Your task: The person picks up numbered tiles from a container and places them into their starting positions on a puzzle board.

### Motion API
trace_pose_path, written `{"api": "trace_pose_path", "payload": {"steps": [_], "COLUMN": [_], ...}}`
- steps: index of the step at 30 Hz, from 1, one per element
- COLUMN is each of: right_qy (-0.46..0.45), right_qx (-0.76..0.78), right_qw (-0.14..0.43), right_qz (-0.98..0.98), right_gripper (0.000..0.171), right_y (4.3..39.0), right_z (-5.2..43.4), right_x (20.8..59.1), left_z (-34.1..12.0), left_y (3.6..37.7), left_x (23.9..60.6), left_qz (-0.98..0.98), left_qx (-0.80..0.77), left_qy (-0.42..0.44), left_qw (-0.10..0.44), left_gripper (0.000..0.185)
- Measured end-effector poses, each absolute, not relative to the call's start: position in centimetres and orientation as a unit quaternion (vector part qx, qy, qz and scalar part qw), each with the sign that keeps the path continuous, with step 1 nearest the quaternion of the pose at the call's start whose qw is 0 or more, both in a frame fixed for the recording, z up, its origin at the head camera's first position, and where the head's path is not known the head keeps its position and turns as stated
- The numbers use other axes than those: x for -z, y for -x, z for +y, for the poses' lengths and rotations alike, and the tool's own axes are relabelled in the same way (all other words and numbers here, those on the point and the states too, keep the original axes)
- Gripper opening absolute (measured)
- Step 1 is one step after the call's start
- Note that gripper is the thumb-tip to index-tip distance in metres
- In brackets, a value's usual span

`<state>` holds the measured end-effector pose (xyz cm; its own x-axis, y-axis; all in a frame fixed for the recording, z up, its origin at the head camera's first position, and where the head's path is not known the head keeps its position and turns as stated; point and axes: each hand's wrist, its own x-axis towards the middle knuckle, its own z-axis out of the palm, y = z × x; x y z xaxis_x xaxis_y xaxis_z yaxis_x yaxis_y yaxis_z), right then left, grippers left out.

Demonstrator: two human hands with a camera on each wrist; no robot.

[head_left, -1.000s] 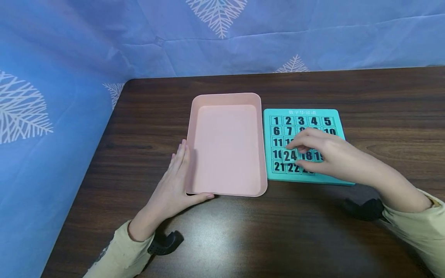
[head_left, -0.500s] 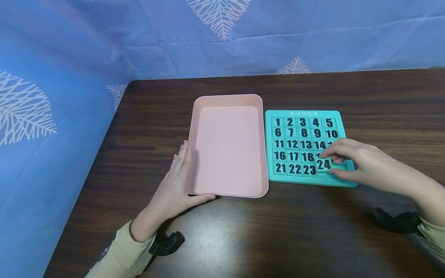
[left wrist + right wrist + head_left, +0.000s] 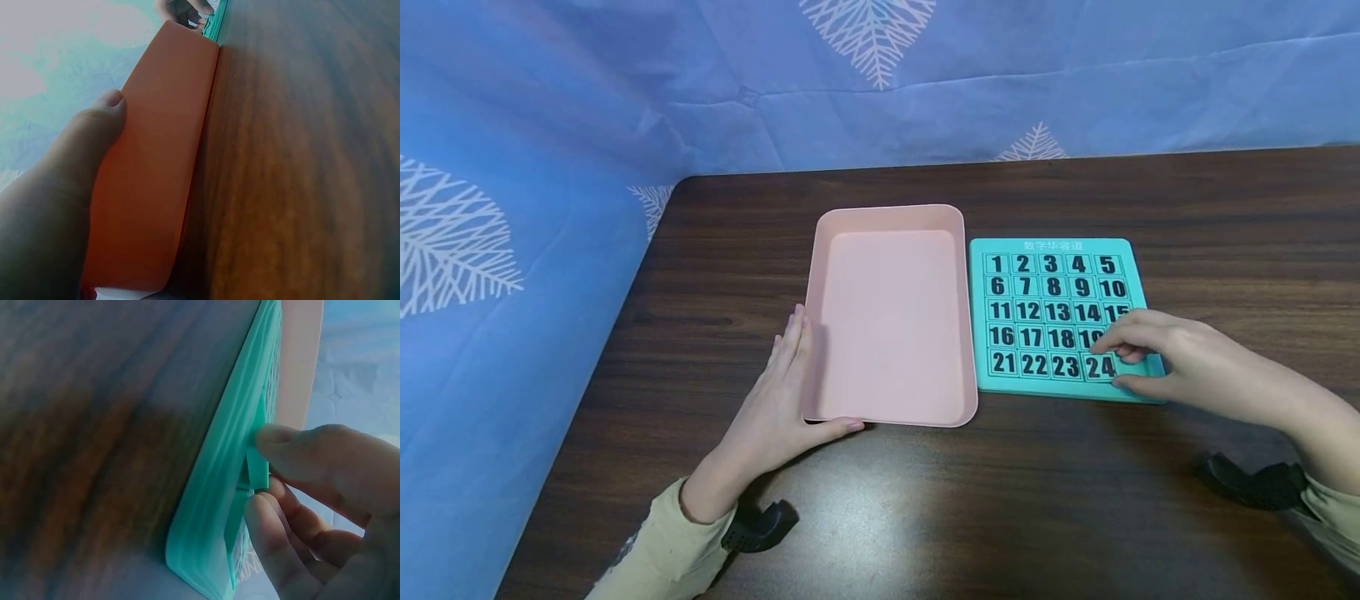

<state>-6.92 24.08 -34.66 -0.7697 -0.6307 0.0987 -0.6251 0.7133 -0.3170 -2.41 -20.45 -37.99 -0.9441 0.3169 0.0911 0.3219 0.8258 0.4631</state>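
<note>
In the head view, a turquoise number puzzle board (image 3: 1052, 391) holds rows of square tiles with black numbers. My right hand (image 3: 1187, 358) is over its lower right corner and pinches the number 24 tile (image 3: 1100, 367). The right wrist view shows that tile (image 3: 259, 467) tilted in its slot, with the thumb on it and fingers behind. The last slot, right of 24, is partly hidden by the hand. To the left, my left hand (image 3: 767, 417) rests straight-fingered along the pink tray (image 3: 891, 317), its thumb (image 3: 94, 134) against the near wall.
The tray has nothing in it and stands right beside the board's left edge. Both lie on a dark wood-grain table (image 3: 985, 500). Blue cloth (image 3: 715, 75) with white leaf prints hangs behind and to the left.
My right hand has carried the 24 tile from around the board's lower middle to the bottom row, right of 23, and lowered it there. The left hand stays on the tray.
</note>
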Motion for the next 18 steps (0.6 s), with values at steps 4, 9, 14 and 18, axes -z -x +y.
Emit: {"api": "trace_pose_path", "payload": {"steps": [4, 9, 14, 18], "right_qy": [0.342, 0.344, 0.348, 0.322], "right_qx": [0.166, 0.170, 0.178, 0.179], "right_qw": [0.006, 0.003, 0.004, 0.001], "right_qz": [0.925, 0.923, 0.921, 0.930], "right_gripper": [0.043, 0.042, 0.044, 0.044], "right_y": [6.9, 7.0, 6.9, 7.0], "right_z": [24.0, 24.0, 23.9, 23.8], "right_x": [34.8, 34.8, 34.8, 34.3], "left_z": [-20.5, -20.5, -20.7, -20.8], "left_y": [2.5, 2.5, 2.4, 2.2], "left_x": [38.0, 37.9, 37.6, 36.6], "left_qz": [-0.956, -0.956, -0.960, -0.960], "left_qx": [0.241, 0.236, 0.206, 0.184], "left_qy": [0.168, 0.175, 0.189, 0.208], "left_qw": [0.008, 0.009, 0.026, 0.044], "left_gripper": [0.126, 0.126, 0.130, 0.129]}}
